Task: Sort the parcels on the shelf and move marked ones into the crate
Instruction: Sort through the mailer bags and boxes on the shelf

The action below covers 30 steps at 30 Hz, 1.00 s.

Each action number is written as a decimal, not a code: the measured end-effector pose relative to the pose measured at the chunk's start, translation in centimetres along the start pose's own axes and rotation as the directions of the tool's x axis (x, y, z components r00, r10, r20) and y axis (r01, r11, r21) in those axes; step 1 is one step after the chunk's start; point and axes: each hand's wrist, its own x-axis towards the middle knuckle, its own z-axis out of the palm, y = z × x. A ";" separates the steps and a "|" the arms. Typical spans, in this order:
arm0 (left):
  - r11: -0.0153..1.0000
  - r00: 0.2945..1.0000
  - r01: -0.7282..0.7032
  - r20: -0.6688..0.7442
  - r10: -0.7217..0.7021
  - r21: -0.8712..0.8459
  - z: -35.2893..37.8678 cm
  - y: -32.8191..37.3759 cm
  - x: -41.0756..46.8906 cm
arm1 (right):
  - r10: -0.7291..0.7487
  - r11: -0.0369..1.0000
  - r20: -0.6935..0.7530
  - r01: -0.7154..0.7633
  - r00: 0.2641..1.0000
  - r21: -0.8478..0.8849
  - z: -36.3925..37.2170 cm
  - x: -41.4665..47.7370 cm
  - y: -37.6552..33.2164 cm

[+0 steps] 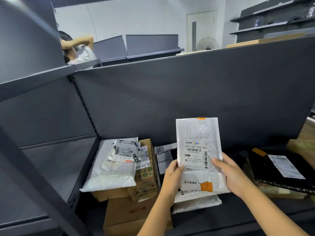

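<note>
Two hands hold white bubble mailer (pixel 198 138) upright above shelf (pixel 213 222): left hand (pixel 172 177) pinches lower left edge; right hand (pixel 233 174) grips lower right edge. Below: stacked white parcels (pixel 196 201). Left: cardboard boxes (pixel 126 213). Behind: dark back panel (pixel 170 99).

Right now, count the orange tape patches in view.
3 orange tape patches. Two are on the held white bubble mailer: one at its top edge, one near its bottom. The third is on the black parcel at right. Others may be hidden under parcels.
</note>
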 end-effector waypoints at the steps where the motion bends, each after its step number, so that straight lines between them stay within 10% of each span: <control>1: 1.000 1.000 0.004 -0.007 -0.004 0.000 -0.3 0.0 -0.1 | 0.009 1.000 0.014 -0.009 1.000 -0.006 0.3 0.2 0.0; 30: 0.983 0.966 0.168 -0.185 -0.179 -0.073 -2.9 -1.9 2.4 | 0.153 0.984 0.005 -0.152 0.988 -0.092 1.3 1.0 4.1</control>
